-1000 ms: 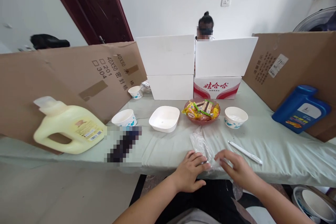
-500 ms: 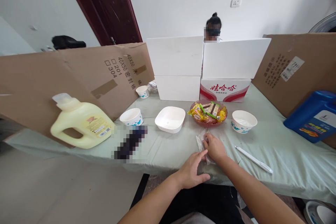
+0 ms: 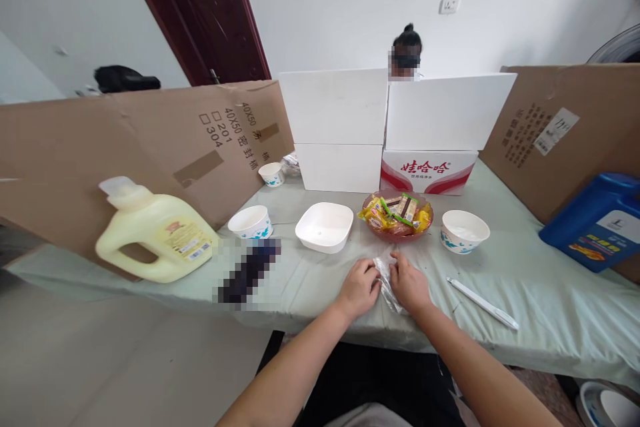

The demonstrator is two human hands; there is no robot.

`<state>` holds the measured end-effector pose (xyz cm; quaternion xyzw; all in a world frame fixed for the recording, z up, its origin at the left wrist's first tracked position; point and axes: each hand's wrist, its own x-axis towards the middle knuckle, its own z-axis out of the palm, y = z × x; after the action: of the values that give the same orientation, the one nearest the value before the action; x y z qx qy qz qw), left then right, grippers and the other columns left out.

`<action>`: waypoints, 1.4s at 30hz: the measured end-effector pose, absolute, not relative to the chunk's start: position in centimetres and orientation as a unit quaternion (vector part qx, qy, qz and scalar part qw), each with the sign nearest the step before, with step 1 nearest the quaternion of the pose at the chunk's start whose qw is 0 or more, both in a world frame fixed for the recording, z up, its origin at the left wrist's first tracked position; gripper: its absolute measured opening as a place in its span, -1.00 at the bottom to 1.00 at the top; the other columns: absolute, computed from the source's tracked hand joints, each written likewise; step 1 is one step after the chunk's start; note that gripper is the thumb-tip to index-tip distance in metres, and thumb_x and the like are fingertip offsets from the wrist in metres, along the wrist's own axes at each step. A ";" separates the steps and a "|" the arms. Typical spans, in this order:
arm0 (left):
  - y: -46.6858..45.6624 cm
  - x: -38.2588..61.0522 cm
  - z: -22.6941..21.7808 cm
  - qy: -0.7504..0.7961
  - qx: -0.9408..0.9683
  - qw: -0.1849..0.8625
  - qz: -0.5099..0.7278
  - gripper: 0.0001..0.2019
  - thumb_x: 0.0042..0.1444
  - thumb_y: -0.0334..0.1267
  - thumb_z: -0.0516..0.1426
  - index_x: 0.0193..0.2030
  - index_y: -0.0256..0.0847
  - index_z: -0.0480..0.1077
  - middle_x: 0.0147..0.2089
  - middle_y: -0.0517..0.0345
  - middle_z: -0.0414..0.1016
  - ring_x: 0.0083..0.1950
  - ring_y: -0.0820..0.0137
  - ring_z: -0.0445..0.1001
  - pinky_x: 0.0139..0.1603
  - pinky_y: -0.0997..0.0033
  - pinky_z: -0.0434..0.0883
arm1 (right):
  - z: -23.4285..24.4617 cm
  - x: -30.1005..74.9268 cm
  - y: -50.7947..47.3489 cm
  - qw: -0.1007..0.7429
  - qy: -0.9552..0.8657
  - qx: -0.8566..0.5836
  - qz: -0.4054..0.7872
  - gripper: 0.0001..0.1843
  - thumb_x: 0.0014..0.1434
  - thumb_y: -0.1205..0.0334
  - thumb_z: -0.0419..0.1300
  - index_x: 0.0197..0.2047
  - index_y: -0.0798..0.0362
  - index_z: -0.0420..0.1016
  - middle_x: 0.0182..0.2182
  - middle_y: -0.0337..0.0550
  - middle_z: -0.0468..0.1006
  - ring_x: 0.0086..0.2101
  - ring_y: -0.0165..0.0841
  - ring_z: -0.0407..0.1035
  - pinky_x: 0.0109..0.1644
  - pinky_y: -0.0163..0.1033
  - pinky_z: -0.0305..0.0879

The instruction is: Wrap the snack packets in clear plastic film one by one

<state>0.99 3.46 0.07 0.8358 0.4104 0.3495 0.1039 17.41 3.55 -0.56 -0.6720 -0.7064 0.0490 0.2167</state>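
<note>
A crumpled clear plastic bag (image 3: 388, 285) lies near the front edge of the table, between my hands. My left hand (image 3: 359, 288) has its fingers curled at the bag's left side. My right hand (image 3: 409, 283) is closed on the bag's right side, with its fingertips on the film. Just beyond stands a reddish glass bowl (image 3: 395, 235) of wrapped snacks (image 3: 400, 209). Left of it is a white square bowl (image 3: 325, 228). To the right are a white paper bowl with a blue pattern (image 3: 464, 232) and a white pen-like stick (image 3: 483, 303).
A pale yellow jug (image 3: 155, 240) and two more paper bowls (image 3: 250, 221) stand on the left. At the right is a blue jug (image 3: 597, 220). White boxes (image 3: 335, 107) and cardboard sheets (image 3: 200, 167) border the table. Behind the boxes, a person's head (image 3: 406, 50) shows.
My left hand has moved up and left, from beside my right wrist to the bag's left side, and its fingers have curled. More of the bag shows between my hands.
</note>
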 end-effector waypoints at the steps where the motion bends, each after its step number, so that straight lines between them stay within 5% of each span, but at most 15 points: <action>1: 3.4 0.9 0.0 0.404 0.837 0.098 0.356 -0.83 0.09 -0.47 0.08 -0.20 -0.22 0.41 -0.09 -0.02 0.40 -0.02 0.22 0.38 0.02 0.16 0.41 | -0.7 17.4 3.5 0.216 -0.708 -0.671 0.044 -0.63 0.33 0.23 -0.10 0.14 0.09 0.26 -0.07 -0.03 0.55 -0.17 -0.29 0.47 -0.20 -0.27 0.26; 6: 3.6 1.1 0.4 0.324 0.894 0.098 0.295 -0.78 0.20 -0.45 0.01 -0.05 -0.23 0.37 0.09 -0.05 0.42 0.15 0.20 0.35 0.19 0.10 0.30 | -0.3 17.2 3.5 0.205 -0.724 -0.658 0.012 -0.65 0.29 0.27 -0.03 0.11 0.09 0.32 -0.06 0.01 0.52 -0.23 -0.28 0.45 -0.20 -0.23 0.26; 12: 4.0 1.4 0.4 0.355 0.892 0.111 0.258 -0.80 0.23 -0.47 0.00 -0.12 -0.21 0.40 0.05 0.04 0.47 0.09 0.27 0.41 0.14 0.18 0.30 | 0.8 18.9 1.5 0.211 -0.760 -0.610 -0.076 -0.65 0.29 0.21 -0.01 0.07 0.12 0.40 0.23 0.13 0.26 0.21 -0.04 0.10 0.21 0.08 0.03; 16: 3.9 1.2 0.3 0.356 0.892 0.116 0.254 -0.75 0.26 -0.45 -0.03 -0.03 -0.18 0.39 0.10 0.05 0.45 0.16 0.29 0.36 0.19 0.18 0.26 | -1.3 19.7 -4.1 0.184 -0.868 -0.441 -0.137 -0.36 0.23 -0.01 0.08 0.29 0.13 0.18 0.29 0.06 0.20 0.31 -0.12 -0.08 0.31 0.05 -0.10; 19: 3.8 1.2 0.4 0.356 0.897 0.110 0.238 -0.73 0.29 -0.37 0.00 0.09 -0.17 0.34 0.13 0.04 0.42 0.19 0.27 0.33 0.22 0.14 0.24 | -2.7 19.8 -8.3 0.157 -0.862 -0.457 -0.155 -0.25 0.16 0.09 0.14 0.35 0.19 0.05 0.33 0.08 0.12 0.32 -0.10 -0.11 0.32 0.04 -0.10; 25: 3.5 1.2 0.8 0.344 0.908 0.086 0.222 -0.72 0.28 -0.18 0.08 0.09 -0.11 0.39 0.13 0.05 0.39 0.19 0.21 0.27 0.22 0.11 0.20 | -1.9 20.7 -8.3 0.195 -0.849 -0.461 -0.170 -0.46 0.21 0.27 0.08 0.27 0.10 0.21 0.21 -0.05 0.32 0.24 -0.18 0.07 0.31 -0.02 -0.07; 28: 3.4 1.1 0.9 0.334 0.914 0.081 0.217 -0.73 0.28 -0.17 0.08 0.09 -0.08 0.40 0.12 0.07 0.39 0.17 0.22 0.27 0.20 0.13 0.20 | -1.9 20.7 -7.2 0.243 -0.835 -0.475 -0.136 -0.61 0.24 0.30 0.06 0.14 0.04 0.34 0.00 -0.06 0.49 0.00 -0.23 0.30 0.17 -0.06 0.10; 31: 3.3 1.0 1.0 0.323 0.921 0.084 0.199 -0.69 0.25 -0.10 0.11 0.11 -0.02 0.39 0.05 0.08 0.42 0.11 0.23 0.29 0.16 0.13 0.20 | -2.4 20.1 -7.4 0.262 -0.837 -0.471 -0.096 -0.69 0.26 0.33 0.03 0.04 -0.05 0.42 -0.22 -0.15 0.51 -0.23 -0.31 0.33 0.02 -0.10 0.19; 37: 3.2 1.2 1.1 0.352 0.913 0.086 0.186 -0.53 0.11 -0.04 0.21 0.15 -0.05 0.36 0.06 0.04 0.36 0.11 0.16 0.25 0.15 0.09 0.22 | -1.3 19.8 -7.6 0.306 -0.859 -0.404 -0.073 -0.74 0.29 0.37 -0.03 -0.11 0.00 0.46 -0.15 -0.13 0.51 0.02 -0.25 0.29 0.20 -0.03 0.10; 42: 3.4 1.3 0.7 0.366 0.902 0.098 0.206 -0.60 0.16 -0.23 0.14 0.15 -0.12 0.33 0.08 0.02 0.37 0.14 0.17 0.24 0.19 0.07 0.23 | 1.2 20.5 -5.8 0.255 -0.886 -0.388 0.001 -0.70 0.30 0.43 -0.09 -0.11 0.04 0.43 -0.24 -0.11 0.54 -0.21 -0.34 0.38 -0.03 -0.18 0.28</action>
<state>1.31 3.42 0.68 0.9024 0.3656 0.2062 0.0977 20.47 -5.81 1.18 -0.3876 -0.8860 0.0009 0.2546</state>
